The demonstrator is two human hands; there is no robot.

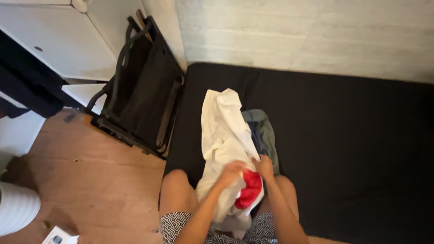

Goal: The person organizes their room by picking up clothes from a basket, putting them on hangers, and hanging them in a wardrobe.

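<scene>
A white garment (pixel 224 131) with a red patch (pixel 249 189) lies stretched from my lap out over a black mattress (pixel 343 135). My left hand (pixel 231 173) grips the white cloth just beside the red patch. My right hand (pixel 263 165) pinches the cloth's right edge, close to the left hand. A grey-green piece of clothing (pixel 266 133) lies under and to the right of the white garment. My bare knees and patterned shorts (pixel 174 226) show at the bottom.
A folded black chair (pixel 140 86) leans against the wall left of the mattress. White cabinets (pixel 58 40) stand at upper left with dark cloth (pixel 27 86) hanging. Wooden floor (pixel 90 180) lies left, with a white ribbed container (pixel 16 208) and a small box (pixel 61 236).
</scene>
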